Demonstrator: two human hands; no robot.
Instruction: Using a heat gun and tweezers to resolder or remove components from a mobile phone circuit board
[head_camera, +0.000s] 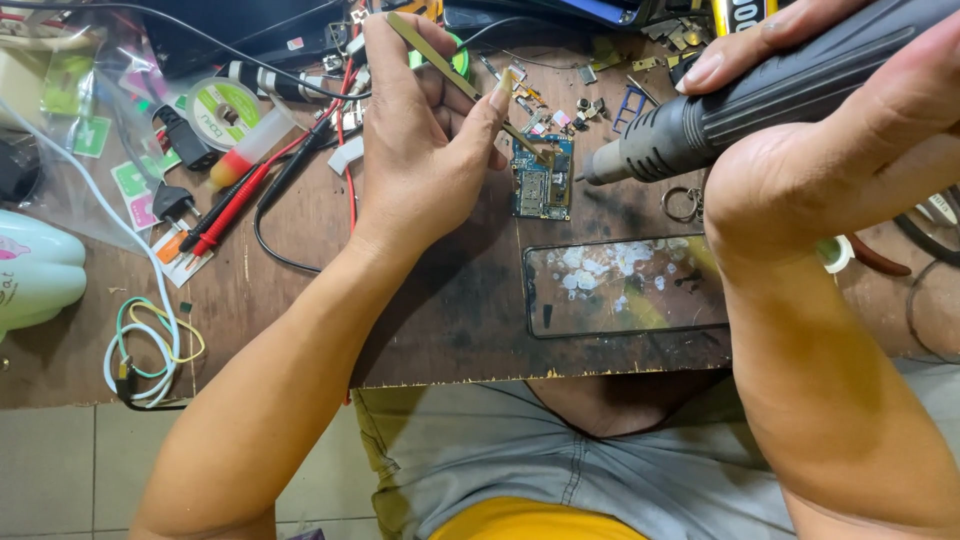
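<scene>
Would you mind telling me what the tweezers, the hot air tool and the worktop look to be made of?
Tweezers in the left hand: apparently metal, with a dull brass-coloured finish, thin and flat.
Hot air tool in the right hand: the ribbed dark grey body looks like matte plastic; its nozzle seems to be bare metal.
Worktop: probably wood board, brown, worn and scorched dark, with a chipped front edge.

The light here is bright and even, coming from above, so the brown workbench (450, 320) shows clearly with only soft shadows under the forearms. The dark phone glass (625, 285) throws back pale blotchy reflections. The right hand (830, 150), close to the lens, looks oversized and slightly soft. Straight lines bow toward the edges, and the far corners lose some sharpness.
</scene>
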